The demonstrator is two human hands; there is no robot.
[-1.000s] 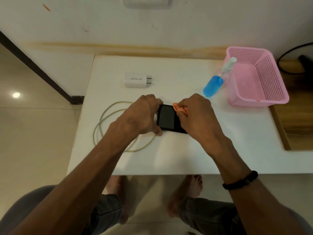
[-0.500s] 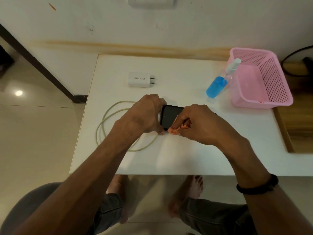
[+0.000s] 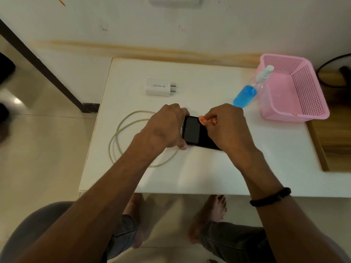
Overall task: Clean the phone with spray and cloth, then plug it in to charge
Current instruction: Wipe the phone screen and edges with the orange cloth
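Your left hand grasps the left end of the phone, which lies mid-worktop. Your right hand pinches the orange cloth against the screen's far edge. The spray bottle leans on the pink basket at the far right corner.

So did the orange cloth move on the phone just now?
Yes. The orange cloth slid from the phone's near edge back to its far edge, toward the spray bottle, held in the right hand.
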